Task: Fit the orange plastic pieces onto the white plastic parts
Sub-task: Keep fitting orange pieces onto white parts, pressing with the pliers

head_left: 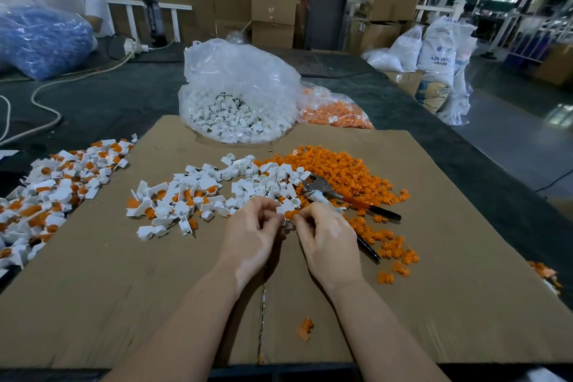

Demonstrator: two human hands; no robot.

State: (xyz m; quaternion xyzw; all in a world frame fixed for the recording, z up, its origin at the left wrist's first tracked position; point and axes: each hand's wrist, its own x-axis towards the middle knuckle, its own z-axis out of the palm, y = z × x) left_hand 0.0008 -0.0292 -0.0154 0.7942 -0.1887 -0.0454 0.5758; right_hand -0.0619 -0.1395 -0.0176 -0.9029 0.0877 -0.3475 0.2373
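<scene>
Head view, item list: left hand and right hand meet at centre of cardboard sheet, both pinching one white part w/ an orange piece at its lower edge; fingers curled, tips touching it. Loose white parts just beyond hands; orange pile to right. Pliers, red/black handles, lie on orange pile near right hand. Fitted white-and-orange units heaped at left. Clear bag of white parts at far edge, bag of orange pieces beside it.
</scene>
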